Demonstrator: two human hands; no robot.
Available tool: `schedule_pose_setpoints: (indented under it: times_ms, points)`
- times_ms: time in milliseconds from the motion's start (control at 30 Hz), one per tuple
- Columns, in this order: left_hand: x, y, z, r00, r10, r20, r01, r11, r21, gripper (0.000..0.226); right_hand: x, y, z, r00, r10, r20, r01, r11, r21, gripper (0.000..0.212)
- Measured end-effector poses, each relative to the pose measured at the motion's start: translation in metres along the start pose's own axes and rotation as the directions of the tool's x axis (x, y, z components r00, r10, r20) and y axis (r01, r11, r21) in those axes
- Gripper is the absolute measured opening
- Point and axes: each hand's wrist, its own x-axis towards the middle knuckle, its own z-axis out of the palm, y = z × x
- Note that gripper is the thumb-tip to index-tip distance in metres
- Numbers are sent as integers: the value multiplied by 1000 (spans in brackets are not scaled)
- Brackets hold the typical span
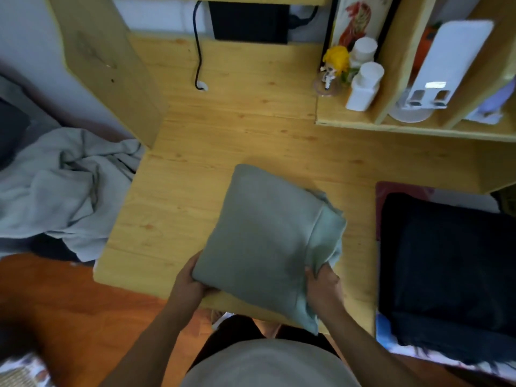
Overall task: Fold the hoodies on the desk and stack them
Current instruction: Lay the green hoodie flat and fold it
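A folded grey-green hoodie (265, 238) lies as a thick square bundle near the front edge of the wooden desk (223, 121). My left hand (188, 280) grips its near left corner, fingers tucked under the cloth. At the near right side my right hand (324, 284) grips the edge, where the ribbed hem bunches. A folded black hoodie (446, 275) rests flat at the right end of the desk. An unfolded light grey hoodie (64, 191) lies crumpled off the desk's left side.
A shelf unit (418, 127) at the back right holds white bottles (364, 85), a yellow figurine (336, 61) and a white device (444, 71). A black cable (198, 51) hangs to the desk by a black box (248, 22). A wooden panel (111, 65) stands at the left.
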Motion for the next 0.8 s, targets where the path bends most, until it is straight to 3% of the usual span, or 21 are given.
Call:
schedule_pose_setpoints:
  times_ms: [67, 133, 200, 233, 267, 300, 367, 433, 467, 533, 567, 600, 700, 800]
  points:
    - [8, 8, -1, 998, 17, -56, -17, 1000, -5, 68, 0, -3, 2, 999, -13, -32, 13, 1000, -7, 27]
    - [19, 20, -4, 961, 38, -274, -6, 993, 120, 63, 5, -6, 1, 1000, 29, 7, -30, 1000, 11, 28]
    - [27, 33, -7, 846, 163, -508, 19, 943, 334, 60, 7, 3, 3, 994, 73, 77, -73, 997, -12, 31]
    - [26, 40, -3, 793, 326, -515, -53, 878, 476, 59, 5, 8, 1, 992, 89, 91, -82, 994, -72, 34]
    - [23, 48, 7, 748, 520, -412, -164, 747, 644, 57, 3, 11, -2, 992, 90, 93, -78, 989, -126, 38]
    - [19, 53, 25, 724, 654, -220, -264, 558, 787, 55, 0, 8, -9, 997, 72, 40, -65, 986, -151, 36]
    - [14, 47, 69, 751, 649, 119, -357, 249, 900, 54, -5, -6, -23, 976, -76, -203, 54, 992, -112, 20]
    - [16, 26, 107, 821, 524, 226, -325, 103, 940, 59, -9, -37, -30, 818, -397, -417, 361, 918, -166, 23]
    - [20, 17, 119, 846, 483, 226, -300, 82, 950, 61, -8, -57, -29, 702, -584, -408, 527, 811, -254, 31]
    - [29, 9, 130, 870, 454, 192, -250, 70, 966, 63, 19, -84, -15, 531, -833, -155, 706, 536, -463, 44]
    - [32, 9, 132, 872, 456, 176, -228, 63, 971, 63, 42, -87, -10, 534, -845, -41, 692, 464, -554, 49]
    - [32, 11, 132, 868, 468, 170, -223, 60, 973, 63, 68, -86, -9, 595, -804, 26, 631, 446, -635, 55]
    - [25, 12, 125, 841, 507, 186, -251, 62, 966, 63, 134, -68, -21, 802, -595, 47, 413, 496, -764, 71]
    - [12, 2, 108, 829, 524, 195, -257, 47, 965, 63, 156, -75, -33, 871, -478, 115, 410, 575, -708, 86]
